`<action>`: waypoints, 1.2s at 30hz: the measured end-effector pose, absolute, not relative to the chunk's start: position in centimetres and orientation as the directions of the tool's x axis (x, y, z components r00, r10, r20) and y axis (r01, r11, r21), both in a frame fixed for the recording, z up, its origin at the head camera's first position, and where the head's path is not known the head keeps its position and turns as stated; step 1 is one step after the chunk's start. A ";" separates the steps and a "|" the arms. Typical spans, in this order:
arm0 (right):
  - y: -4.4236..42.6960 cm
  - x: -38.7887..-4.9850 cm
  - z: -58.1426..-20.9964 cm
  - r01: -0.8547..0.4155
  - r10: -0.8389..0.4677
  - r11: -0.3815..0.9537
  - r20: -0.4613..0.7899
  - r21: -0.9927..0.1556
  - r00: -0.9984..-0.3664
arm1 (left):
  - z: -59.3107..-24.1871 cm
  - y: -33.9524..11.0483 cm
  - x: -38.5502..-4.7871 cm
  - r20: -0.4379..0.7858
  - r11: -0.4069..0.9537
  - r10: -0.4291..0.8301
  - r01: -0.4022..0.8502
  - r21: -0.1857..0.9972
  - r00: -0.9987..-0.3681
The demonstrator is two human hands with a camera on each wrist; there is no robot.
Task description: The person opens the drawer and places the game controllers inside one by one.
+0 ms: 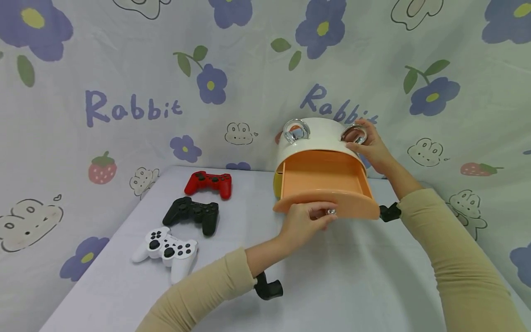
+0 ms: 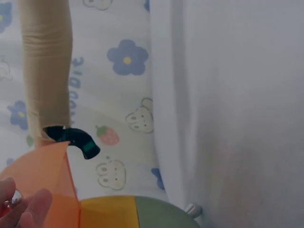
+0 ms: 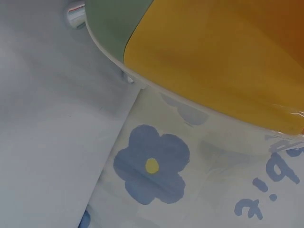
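Observation:
A small white-topped storage cabinet (image 1: 321, 131) stands at the back of the table, its orange drawer (image 1: 323, 175) pulled out; the part of the drawer's inside that shows is bare. At the drawer front, my left hand (image 1: 304, 223) pinches the round silver knob (image 1: 331, 211) between thumb and fingers; the left wrist view also shows these fingers (image 2: 38, 206). My right hand (image 1: 373, 145) grips the right chrome ring (image 1: 354, 133) on the cabinet's top. The left chrome ring (image 1: 296, 131) is free. Yellow (image 3: 204, 57) and green (image 3: 107, 33) fronts show below the drawer; the right wrist view leaves the right hand out.
Left of the cabinet lie three game controllers: red (image 1: 209, 183), black (image 1: 192, 213) and white (image 1: 168, 249). Behind the white table (image 1: 356, 281) hangs a patterned cloth (image 1: 137, 69). Black wrist mounts (image 1: 268, 288) stick out beside the sleeves.

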State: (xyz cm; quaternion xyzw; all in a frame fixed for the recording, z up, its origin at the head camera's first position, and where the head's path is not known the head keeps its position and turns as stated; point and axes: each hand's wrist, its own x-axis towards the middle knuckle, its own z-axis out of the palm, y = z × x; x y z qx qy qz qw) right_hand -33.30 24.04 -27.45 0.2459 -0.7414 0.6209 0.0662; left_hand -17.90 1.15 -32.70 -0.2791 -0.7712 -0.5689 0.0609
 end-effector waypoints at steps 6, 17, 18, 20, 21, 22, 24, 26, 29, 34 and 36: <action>24.1 -33.4 -27.5 -0.455 -0.286 0.152 0.402 -0.877 -0.870 | -32.9 1.2 -17.7 0.429 0.211 0.355 0.518 0.829 -0.831; 24.1 -33.2 -27.6 -0.464 -0.282 0.162 0.410 -0.871 -0.868 | -33.1 1.2 -17.3 0.441 0.215 0.359 0.533 0.818 -0.822; 24.1 -33.2 -27.6 -0.464 -0.283 0.162 0.410 -0.871 -0.867 | -33.1 1.2 -17.3 0.444 0.213 0.361 0.536 0.817 -0.820; 24.1 -33.2 -27.6 -0.467 -0.284 0.152 0.414 -0.871 -0.865 | -33.2 1.2 -17.2 0.452 0.210 0.361 0.543 0.813 -0.816; 24.1 -33.3 -27.7 -0.471 -0.287 0.135 0.420 -0.872 -0.861 | -33.3 1.2 -17.2 0.456 0.207 0.360 0.546 0.812 -0.814; 24.1 -33.4 -27.7 -0.475 -0.292 0.118 0.427 -0.872 -0.856 | -33.3 1.2 -17.2 0.459 0.206 0.358 0.548 0.811 -0.813; 24.1 -33.5 -27.8 -0.487 -0.303 0.078 0.444 -0.870 -0.843 | -33.4 1.2 -17.2 0.463 0.203 0.357 0.551 0.809 -0.811; 24.1 -33.6 -27.8 -0.494 -0.311 0.040 0.459 -0.869 -0.832 | -33.4 1.2 -17.1 0.466 0.198 0.358 0.553 0.809 -0.809; 24.2 -33.7 -27.9 -0.494 -0.315 0.015 0.465 -0.869 -0.827 | -33.4 1.1 -17.1 0.465 0.178 0.364 0.550 0.816 -0.807; 24.2 -33.6 -27.8 -0.477 -0.302 0.026 0.448 -0.878 -0.841 | -33.4 0.7 -16.9 0.448 0.126 0.383 0.526 0.841 -0.808; 24.1 -33.5 -27.8 -0.478 -0.302 0.031 0.448 -0.878 -0.842 | -33.3 0.3 -16.8 0.441 0.097 0.392 0.513 0.853 -0.807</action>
